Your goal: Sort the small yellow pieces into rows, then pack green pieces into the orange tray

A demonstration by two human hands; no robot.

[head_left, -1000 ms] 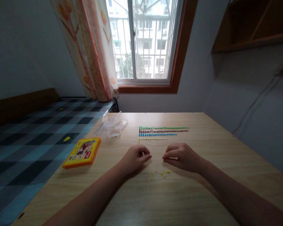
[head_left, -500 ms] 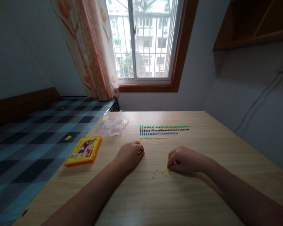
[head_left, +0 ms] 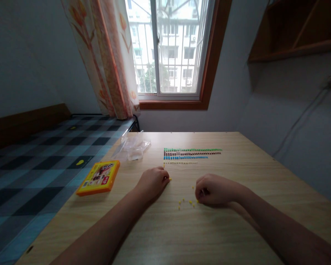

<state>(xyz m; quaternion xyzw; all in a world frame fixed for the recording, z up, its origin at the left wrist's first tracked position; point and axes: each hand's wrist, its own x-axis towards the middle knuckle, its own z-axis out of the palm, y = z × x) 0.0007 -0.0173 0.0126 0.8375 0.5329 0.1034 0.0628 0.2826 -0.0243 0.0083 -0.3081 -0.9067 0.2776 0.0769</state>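
My left hand point(head_left: 153, 180) rests on the table with its fingers pinched, and a small yellow piece point(head_left: 170, 179) shows at the fingertips. Just beyond its knuckles stands another yellow bit point(head_left: 163, 166), at the left end of the rows. My right hand point(head_left: 215, 189) is closed, thumb and forefinger low on the wood at a small yellow piece point(head_left: 197, 201). Several loose yellow pieces point(head_left: 190, 202) lie scattered between the hands. Farther back run tidy rows of tiny pieces: green point(head_left: 193, 149), dark red point(head_left: 193, 154), blue point(head_left: 186, 157) and pale yellow point(head_left: 180, 162).
A yellow-orange box point(head_left: 99, 177) with a printed lid lies at the table's left edge. Behind it are clear plastic trays point(head_left: 135, 152). A bed with a checked cover point(head_left: 55, 158) adjoins the table point(head_left: 237, 154); a window point(head_left: 176, 55) is ahead.
A yellow piece now shows at my left fingertips. My right hand has shifted slightly toward me, and the yellow piece at its fingertips has moved with it.
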